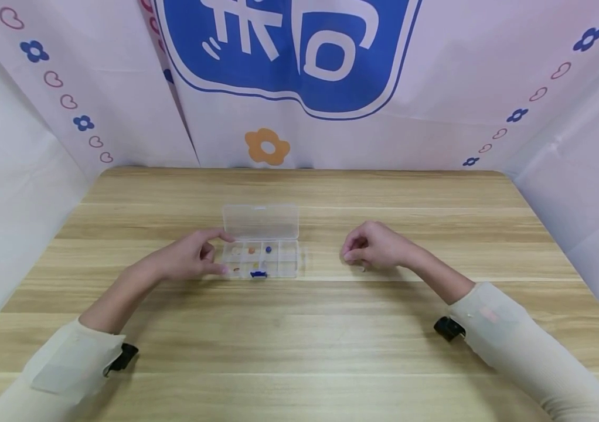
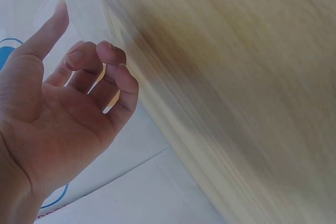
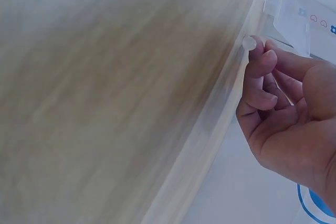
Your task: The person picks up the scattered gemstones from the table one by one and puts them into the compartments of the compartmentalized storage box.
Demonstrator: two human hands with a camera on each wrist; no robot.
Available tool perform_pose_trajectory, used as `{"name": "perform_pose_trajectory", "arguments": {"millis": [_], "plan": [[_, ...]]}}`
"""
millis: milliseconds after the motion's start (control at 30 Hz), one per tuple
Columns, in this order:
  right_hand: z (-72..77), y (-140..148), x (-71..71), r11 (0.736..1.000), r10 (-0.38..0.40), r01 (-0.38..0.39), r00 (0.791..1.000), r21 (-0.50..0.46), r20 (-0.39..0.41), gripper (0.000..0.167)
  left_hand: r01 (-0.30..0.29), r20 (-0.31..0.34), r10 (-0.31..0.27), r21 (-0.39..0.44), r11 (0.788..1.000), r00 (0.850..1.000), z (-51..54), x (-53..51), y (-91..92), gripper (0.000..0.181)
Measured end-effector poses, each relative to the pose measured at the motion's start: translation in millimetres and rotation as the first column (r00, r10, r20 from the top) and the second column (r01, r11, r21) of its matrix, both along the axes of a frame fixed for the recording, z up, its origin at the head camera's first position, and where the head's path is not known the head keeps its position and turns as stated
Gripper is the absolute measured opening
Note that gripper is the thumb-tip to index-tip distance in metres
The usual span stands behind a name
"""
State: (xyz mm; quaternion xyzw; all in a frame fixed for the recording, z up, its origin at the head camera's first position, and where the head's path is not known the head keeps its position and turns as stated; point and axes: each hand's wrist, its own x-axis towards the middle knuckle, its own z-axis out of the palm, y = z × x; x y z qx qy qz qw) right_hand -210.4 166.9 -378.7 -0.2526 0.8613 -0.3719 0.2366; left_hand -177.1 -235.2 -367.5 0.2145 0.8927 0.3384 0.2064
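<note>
A clear plastic compartment box [image 1: 287, 258] stands left of the table's middle, its clear lid [image 1: 261, 223] raised at the back. Small pieces lie in its compartments, including an orange bead [image 1: 251, 250] and a blue bead [image 1: 268, 249]. A dark blue piece [image 1: 258, 274] shows at its front edge. My left hand [image 1: 186, 257] holds the box's left end between thumb and index finger, with the other fingers curled. To the right of the box, my right hand [image 1: 378, 245] is low over the table, its fingers curled and pinching a small whitish translucent bead [image 3: 249, 43].
The wooden table [image 1: 299, 340] reaches back to a white printed curtain [image 1: 436, 117] with a blue sign. White cloth also hangs at both sides. A black device [image 1: 121, 357] sits under the left sleeve, another [image 1: 449, 329] under the right.
</note>
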Motion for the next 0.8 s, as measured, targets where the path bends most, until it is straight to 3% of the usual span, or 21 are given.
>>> {"name": "perform_pose_trajectory", "arguments": {"millis": [800], "plan": [[1.7,-10.2,-0.3,0.992,-0.042,0.043,0.999,-0.119,0.009,0.006,0.006,0.001,-0.006,0.006,1.0,1.0,0.0,-0.8,-0.7,0.06]]}}
